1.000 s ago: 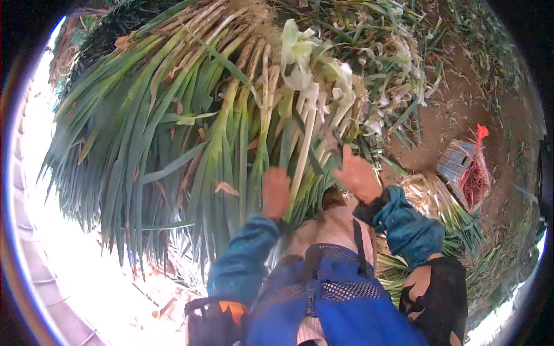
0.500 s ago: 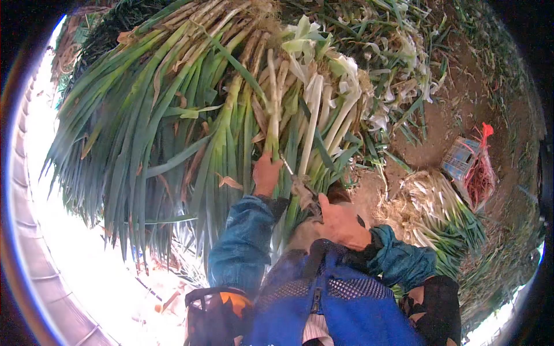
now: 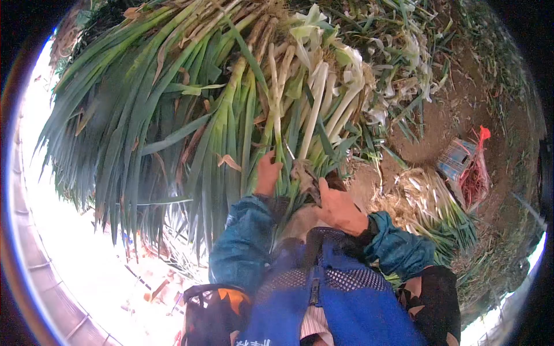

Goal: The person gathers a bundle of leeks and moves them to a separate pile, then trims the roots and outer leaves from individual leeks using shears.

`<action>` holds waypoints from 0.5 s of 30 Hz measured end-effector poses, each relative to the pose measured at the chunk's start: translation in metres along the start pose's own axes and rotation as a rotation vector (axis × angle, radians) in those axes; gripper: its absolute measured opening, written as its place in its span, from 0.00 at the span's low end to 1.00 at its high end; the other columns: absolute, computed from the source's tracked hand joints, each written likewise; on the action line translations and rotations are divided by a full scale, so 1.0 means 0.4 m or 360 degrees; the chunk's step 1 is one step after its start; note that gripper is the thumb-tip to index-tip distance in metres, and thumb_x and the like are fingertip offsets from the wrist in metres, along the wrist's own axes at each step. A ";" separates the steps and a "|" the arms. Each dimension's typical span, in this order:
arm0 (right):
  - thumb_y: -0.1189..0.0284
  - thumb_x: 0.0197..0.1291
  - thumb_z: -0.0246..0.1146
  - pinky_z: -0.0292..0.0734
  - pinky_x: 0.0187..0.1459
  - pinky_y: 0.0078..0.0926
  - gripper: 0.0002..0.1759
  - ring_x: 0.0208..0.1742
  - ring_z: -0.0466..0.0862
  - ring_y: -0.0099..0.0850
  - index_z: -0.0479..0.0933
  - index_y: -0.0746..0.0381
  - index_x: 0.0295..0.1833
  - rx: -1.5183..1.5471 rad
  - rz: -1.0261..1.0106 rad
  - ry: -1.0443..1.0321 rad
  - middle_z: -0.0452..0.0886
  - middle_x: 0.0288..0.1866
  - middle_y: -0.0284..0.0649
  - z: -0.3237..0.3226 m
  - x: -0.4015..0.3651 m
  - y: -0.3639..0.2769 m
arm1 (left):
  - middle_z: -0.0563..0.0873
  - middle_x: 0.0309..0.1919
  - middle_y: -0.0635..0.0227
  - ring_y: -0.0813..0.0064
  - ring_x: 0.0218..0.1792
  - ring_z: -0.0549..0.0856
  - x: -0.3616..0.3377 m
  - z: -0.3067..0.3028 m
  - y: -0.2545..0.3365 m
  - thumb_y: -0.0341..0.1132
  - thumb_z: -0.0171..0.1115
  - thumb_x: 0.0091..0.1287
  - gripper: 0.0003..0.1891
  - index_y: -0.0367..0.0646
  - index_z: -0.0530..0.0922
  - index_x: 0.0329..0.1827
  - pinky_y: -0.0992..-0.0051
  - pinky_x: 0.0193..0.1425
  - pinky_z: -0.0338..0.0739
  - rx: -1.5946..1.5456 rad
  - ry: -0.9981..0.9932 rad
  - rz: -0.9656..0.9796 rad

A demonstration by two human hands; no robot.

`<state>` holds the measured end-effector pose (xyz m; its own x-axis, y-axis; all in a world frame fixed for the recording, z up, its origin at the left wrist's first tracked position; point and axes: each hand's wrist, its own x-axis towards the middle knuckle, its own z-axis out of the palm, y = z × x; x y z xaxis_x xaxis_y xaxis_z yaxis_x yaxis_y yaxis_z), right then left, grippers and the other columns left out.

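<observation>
"Sprawling from the top centre towards the left of the frame, the leafy onions [image 3: 231, 92] have pale, muddy stems and long, drooping green leaves. What stands out?"

"One slim, pale stalk [image 3: 277, 98] above the left hand [image 3: 267, 175], running down beside it into the green. Whiter, cleaner-looking stems [image 3: 316, 104] slant just to its right."

"How are the hands set?"

"Both are near the centre. The left points upward, its fingers bent at the green leaves; I can't tell how tightly they close, or on what. The right hand [image 3: 341, 210] sits lower and to the right, angled up and left, its fingers seemingly closed on a tool [image 3: 304, 176] with a thin blade. The blade's tip reaches up beside the pale stalk."

"Changed much?"

"Half a second ago the right hand was slightly lower in the frame; the blade now shows higher, and the left hand is in nearly the same spot."

"And the right side?"

"A smaller onion bundle [image 3: 441, 210] lies at lower right, with a red net bag [image 3: 478, 179] just beyond it on bare soil [image 3: 407, 141]."
</observation>
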<state>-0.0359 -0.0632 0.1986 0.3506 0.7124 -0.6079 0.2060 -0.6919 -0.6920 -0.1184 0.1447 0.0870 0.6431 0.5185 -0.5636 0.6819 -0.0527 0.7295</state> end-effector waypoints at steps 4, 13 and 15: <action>0.61 0.49 0.62 0.71 0.34 0.45 0.36 0.37 0.78 0.52 0.58 0.72 0.58 -0.0257 0.0025 -0.0136 0.77 0.32 0.56 0.028 -0.066 -0.024 | 0.84 0.39 0.56 0.64 0.41 0.82 0.004 0.019 -0.018 0.24 0.59 0.48 0.26 0.34 0.73 0.55 0.71 0.46 0.75 -0.0136 0.0204 -0.0043; 0.64 0.46 0.63 0.72 0.31 0.46 0.40 0.31 0.78 0.54 0.55 0.75 0.60 -0.0161 -0.0029 0.0013 0.77 0.27 0.54 0.043 -0.055 0.001 | 0.83 0.38 0.54 0.60 0.40 0.82 -0.002 0.013 -0.012 0.25 0.61 0.46 0.27 0.34 0.73 0.55 0.68 0.46 0.75 0.0227 0.0184 0.0026; 0.64 0.46 0.62 0.72 0.31 0.46 0.40 0.30 0.78 0.54 0.55 0.76 0.60 -0.0263 -0.0042 0.0009 0.77 0.26 0.54 0.044 -0.036 0.003 | 0.83 0.39 0.54 0.60 0.41 0.82 -0.017 0.009 -0.028 0.24 0.61 0.46 0.26 0.34 0.73 0.54 0.68 0.46 0.74 0.0114 0.0201 0.0081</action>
<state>-0.0570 -0.0723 0.1997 0.3481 0.7300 -0.5881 0.3623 -0.6834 -0.6338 -0.1292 0.1386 0.0815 0.6313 0.6167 -0.4702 0.6758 -0.1402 0.7236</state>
